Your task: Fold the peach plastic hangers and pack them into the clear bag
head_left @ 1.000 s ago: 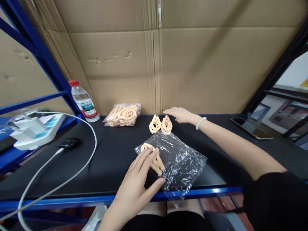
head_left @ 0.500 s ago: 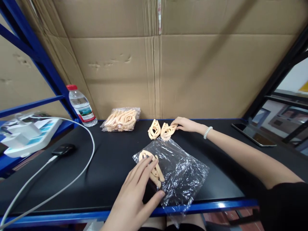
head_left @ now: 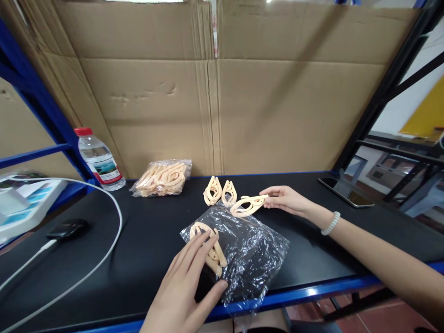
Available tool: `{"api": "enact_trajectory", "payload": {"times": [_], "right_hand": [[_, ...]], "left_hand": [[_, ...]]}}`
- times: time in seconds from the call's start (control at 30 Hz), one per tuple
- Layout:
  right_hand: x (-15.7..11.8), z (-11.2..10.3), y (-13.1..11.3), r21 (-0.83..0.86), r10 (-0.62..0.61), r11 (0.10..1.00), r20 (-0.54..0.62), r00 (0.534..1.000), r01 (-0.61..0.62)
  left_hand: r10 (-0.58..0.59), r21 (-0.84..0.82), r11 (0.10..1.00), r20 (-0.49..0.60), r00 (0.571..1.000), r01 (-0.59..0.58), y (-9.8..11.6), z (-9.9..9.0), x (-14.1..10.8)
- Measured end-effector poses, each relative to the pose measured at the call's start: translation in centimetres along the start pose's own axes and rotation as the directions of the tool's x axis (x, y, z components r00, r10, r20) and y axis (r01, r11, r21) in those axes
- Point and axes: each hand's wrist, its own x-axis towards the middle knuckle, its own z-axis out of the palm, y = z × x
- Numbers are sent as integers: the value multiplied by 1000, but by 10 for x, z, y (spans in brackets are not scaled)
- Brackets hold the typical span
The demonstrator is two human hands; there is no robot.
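My right hand (head_left: 285, 200) pinches one end of a beige folding hanger (head_left: 247, 207), held folded over the far edge of a clear plastic bag (head_left: 255, 245). Under the fingers of my left hand (head_left: 183, 282) lies another beige folding hanger (head_left: 212, 249), at the bag's left side. Those fingers are stretched out and rest on it, the thumb apart; whether this hanger is inside the bag or on top I cannot tell. Just beyond the bag, two more folded hangers, a left one (head_left: 212, 190) and a right one (head_left: 229, 193), lie side by side.
A clear pack of beige hangers (head_left: 162, 178) lies at the back left, beside a red-capped water bottle (head_left: 102, 159). A white cable (head_left: 116, 231) loops across the left of the black table (head_left: 145, 259). A phone (head_left: 345, 192) lies at the right; cardboard (head_left: 277, 101) stands behind.
My right hand has drawn one folded hanger away from the group, toward the right and nearer to me. My left hand stays on its hanger. The camera view has shifted.
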Motion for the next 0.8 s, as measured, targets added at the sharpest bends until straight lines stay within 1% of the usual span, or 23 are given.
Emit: {"api": "enact_trajectory", "payload": {"times": [0.1,0.2,0.37,0.53,0.67,0.73,0.8], "right_hand": [[-4,5,-4,108,42,993,-30,999,-38],[-5,9,-6,169,78,983,-48,996,-69],[-5,11,-3,191,101,978,-111,989,-79],[-10,11,-9,180,83,983,-214,973,-45],[-26,11,-24,167,49,986,-294,954,1],[-40,13,-32,144,20,989,-348,937,32],[-60,18,-39,118,-9,991,-413,911,63]], "left_hand": [[-13,-10,1000,-12,1000,13,0,0,0],[-30,-12,999,-6,1000,30,2,0,0],[-38,-15,999,13,999,38,4,0,1],[-38,-35,999,-14,999,38,4,0,0],[-35,-59,998,-87,996,30,4,1,-1],[-21,-48,999,-127,992,15,6,3,-1],[3,-22,1000,-167,986,-7,7,4,-1]]}}
